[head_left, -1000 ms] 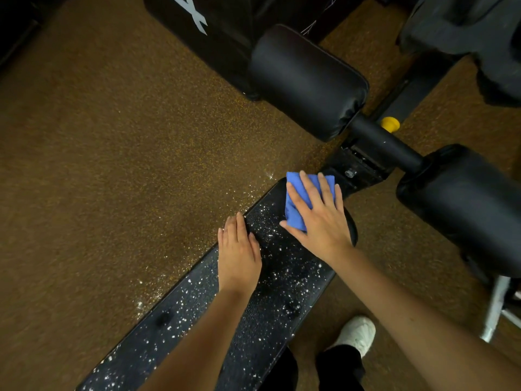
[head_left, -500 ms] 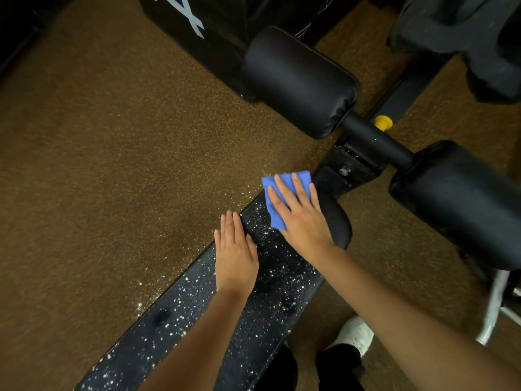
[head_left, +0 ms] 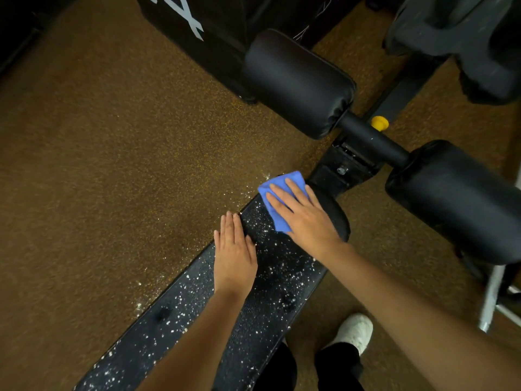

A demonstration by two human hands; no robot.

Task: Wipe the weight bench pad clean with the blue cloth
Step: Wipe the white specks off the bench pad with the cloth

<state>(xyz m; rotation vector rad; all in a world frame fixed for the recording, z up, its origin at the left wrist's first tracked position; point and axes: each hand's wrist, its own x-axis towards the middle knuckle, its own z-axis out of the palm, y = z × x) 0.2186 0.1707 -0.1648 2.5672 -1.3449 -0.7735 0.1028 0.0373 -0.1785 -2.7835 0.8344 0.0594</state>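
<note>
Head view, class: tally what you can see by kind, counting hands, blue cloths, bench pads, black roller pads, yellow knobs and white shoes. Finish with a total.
Hands: 2, left hand and right hand
Blue cloth: 1
Bench pad: 1
Black roller pads: 2, and
Yellow knob: 1
White shoe: 1
Total: 8

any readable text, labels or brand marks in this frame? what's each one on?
No full word or number can be read.
"X"-like white mark, cut off by the top edge: on the black box behind the roller pad. Could be part of a logo; cannot tell.
Thin white lines on the same box, to the right of that mark: too faint to read.
Bench pad, blue cloth, yellow knob: no text, only white specks on the pad.
</note>
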